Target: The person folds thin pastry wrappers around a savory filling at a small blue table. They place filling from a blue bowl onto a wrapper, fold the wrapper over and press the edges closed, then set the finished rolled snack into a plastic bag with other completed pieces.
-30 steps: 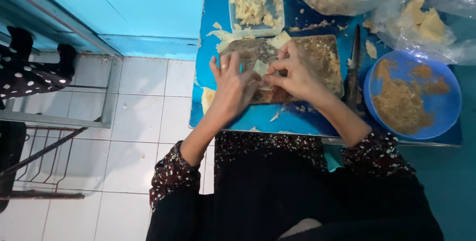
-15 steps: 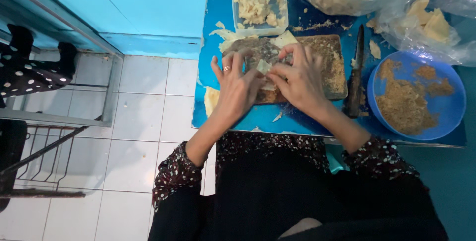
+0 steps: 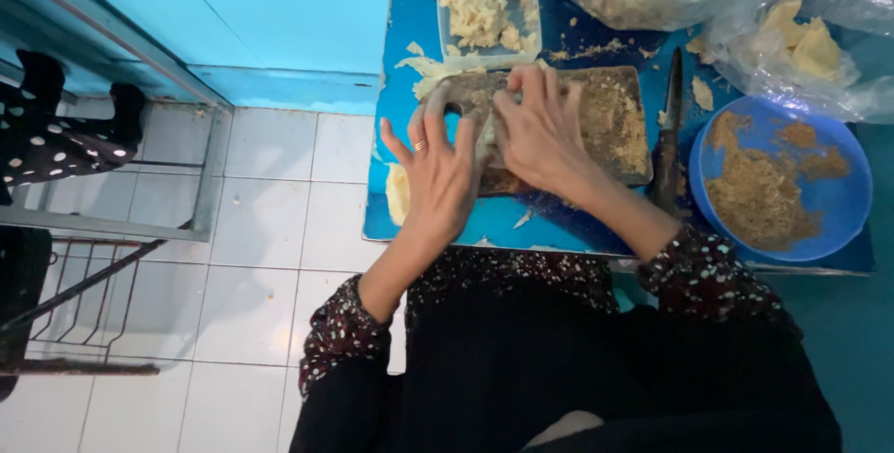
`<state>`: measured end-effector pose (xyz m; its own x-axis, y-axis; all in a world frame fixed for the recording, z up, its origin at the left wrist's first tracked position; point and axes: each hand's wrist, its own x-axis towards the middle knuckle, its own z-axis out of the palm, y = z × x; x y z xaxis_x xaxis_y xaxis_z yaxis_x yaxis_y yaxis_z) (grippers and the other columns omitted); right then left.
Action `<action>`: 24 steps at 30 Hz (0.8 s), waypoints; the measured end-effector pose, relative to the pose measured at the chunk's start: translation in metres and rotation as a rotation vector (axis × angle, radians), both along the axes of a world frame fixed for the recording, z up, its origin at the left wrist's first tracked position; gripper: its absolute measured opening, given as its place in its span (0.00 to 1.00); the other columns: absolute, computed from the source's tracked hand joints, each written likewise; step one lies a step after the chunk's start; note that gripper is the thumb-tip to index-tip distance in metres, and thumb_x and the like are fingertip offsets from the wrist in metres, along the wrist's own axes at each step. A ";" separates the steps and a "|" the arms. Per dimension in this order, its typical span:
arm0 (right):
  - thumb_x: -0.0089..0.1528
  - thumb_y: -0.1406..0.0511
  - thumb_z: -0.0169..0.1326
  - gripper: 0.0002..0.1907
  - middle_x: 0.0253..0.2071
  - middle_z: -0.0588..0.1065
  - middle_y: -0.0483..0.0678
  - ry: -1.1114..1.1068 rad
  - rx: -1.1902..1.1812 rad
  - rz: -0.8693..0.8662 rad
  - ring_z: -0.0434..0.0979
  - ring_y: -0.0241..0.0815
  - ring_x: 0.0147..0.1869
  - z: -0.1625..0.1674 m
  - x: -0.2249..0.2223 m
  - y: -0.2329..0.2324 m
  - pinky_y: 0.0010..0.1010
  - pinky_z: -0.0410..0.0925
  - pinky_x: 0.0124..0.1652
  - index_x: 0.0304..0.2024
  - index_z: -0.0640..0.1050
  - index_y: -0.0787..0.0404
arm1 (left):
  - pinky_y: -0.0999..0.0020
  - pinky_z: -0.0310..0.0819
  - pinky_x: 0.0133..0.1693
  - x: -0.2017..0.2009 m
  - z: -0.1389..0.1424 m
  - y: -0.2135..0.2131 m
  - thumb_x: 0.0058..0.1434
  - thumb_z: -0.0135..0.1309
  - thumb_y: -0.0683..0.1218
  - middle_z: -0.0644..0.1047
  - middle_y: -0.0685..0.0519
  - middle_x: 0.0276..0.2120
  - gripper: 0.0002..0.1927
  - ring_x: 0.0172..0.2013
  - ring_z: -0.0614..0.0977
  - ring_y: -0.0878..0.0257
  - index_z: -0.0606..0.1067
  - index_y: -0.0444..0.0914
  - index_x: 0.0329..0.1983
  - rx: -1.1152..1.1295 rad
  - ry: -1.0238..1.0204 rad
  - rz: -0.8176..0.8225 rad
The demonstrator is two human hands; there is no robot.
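On the blue table (image 3: 400, 220), a crumb-covered wooden board (image 3: 605, 122) lies at twelve o'clock. The left hand (image 3: 440, 174), fingers spread, and the curled right hand (image 3: 540, 132) together pinch a pale wrapper (image 3: 486, 136) on the board.

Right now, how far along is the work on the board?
Done: brown crumbs fill the blue bowl and pale pieces fill the clear tray. In hand: the left hand and right hand press a pale piece on the crumb-covered wooden board. Left: more pale pieces wait in the plastic bags; the knife lies idle.
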<state>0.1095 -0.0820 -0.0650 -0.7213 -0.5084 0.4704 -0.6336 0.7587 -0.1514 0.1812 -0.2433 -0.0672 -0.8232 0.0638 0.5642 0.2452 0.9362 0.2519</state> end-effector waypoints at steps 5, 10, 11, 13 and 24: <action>0.67 0.52 0.57 0.17 0.49 0.63 0.52 -0.061 0.042 -0.050 0.61 0.53 0.55 0.001 -0.023 -0.006 0.50 0.54 0.49 0.42 0.75 0.58 | 0.17 0.37 0.60 0.005 0.001 -0.001 0.59 0.64 0.51 0.59 0.39 0.67 0.25 0.64 0.63 0.40 0.70 0.38 0.55 0.074 -0.075 0.041; 0.69 0.47 0.60 0.19 0.50 0.63 0.52 -0.254 -0.102 0.041 0.61 0.52 0.56 0.024 -0.037 0.021 0.48 0.57 0.51 0.42 0.76 0.54 | 0.16 0.38 0.59 0.009 -0.002 -0.002 0.57 0.64 0.55 0.60 0.38 0.66 0.24 0.63 0.63 0.38 0.72 0.39 0.50 0.119 -0.106 0.112; 0.64 0.49 0.62 0.19 0.50 0.63 0.52 -0.255 -0.059 0.097 0.62 0.53 0.56 0.026 -0.035 0.023 0.49 0.58 0.51 0.41 0.76 0.54 | 0.16 0.38 0.59 0.009 -0.003 -0.002 0.58 0.64 0.55 0.61 0.39 0.66 0.22 0.63 0.64 0.38 0.72 0.39 0.49 0.128 -0.117 0.113; 0.54 0.51 0.66 0.21 0.50 0.64 0.52 -0.262 0.020 0.199 0.62 0.55 0.57 0.027 -0.028 0.026 0.49 0.60 0.51 0.41 0.78 0.55 | 0.17 0.38 0.60 0.010 -0.004 -0.003 0.59 0.64 0.56 0.63 0.39 0.64 0.20 0.62 0.64 0.39 0.74 0.40 0.46 0.131 -0.143 0.123; 0.70 0.69 0.63 0.06 0.35 0.77 0.49 0.056 -0.541 -0.094 0.80 0.43 0.37 0.107 -0.024 0.089 0.37 0.72 0.40 0.44 0.78 0.64 | 0.20 0.40 0.59 0.010 -0.006 0.001 0.57 0.64 0.55 0.68 0.44 0.56 0.16 0.59 0.66 0.41 0.77 0.41 0.39 0.089 -0.123 0.142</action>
<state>0.0859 0.0068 0.0420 -0.7181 -0.1177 0.6860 -0.5850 0.6360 -0.5033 0.1911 -0.2424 -0.0732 -0.8832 -0.1030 0.4575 0.0752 0.9319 0.3549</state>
